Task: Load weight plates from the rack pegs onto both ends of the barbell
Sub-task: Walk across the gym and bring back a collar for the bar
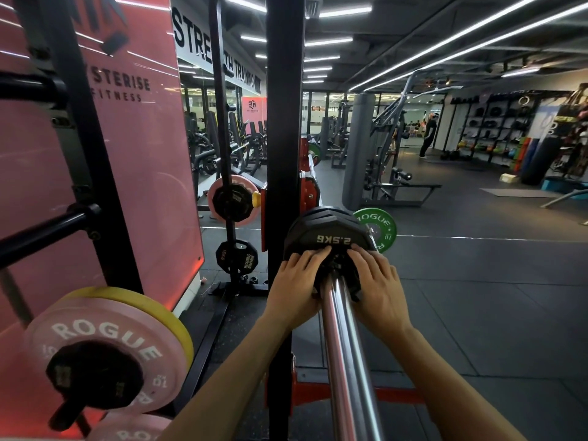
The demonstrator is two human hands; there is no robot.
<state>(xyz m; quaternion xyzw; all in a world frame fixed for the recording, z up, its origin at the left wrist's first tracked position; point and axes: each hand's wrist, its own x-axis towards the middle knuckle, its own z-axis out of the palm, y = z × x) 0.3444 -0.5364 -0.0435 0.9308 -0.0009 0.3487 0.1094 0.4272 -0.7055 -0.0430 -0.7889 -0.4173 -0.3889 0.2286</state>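
The barbell [345, 345] runs from the near bottom edge of the head view away toward the middle, its chrome sleeve pointing at the person so plates can be slid along it. A stack of black plates sits on the sleeve, and the nearest, marked 2.5KG plate [331, 241], faces the camera upside down. The left hand [297, 286] lies against the plate's lower left face and the right hand [377, 283] against its lower right, one on each side of the sleeve, fingers spread fairly straight and pressing flat rather than curling round the rim; this looks like a push to seat the plate snug against those behind it. Farther along and to the right, a green plate [378, 229] shows beyond the black stack. At near left the rack peg [68, 412] carries a pink plate [105, 351] backed by a yellow plate [149, 308], with a small black plate in front, stored within easy reach. A black rack upright [283, 122] stands just left of the sleeve.
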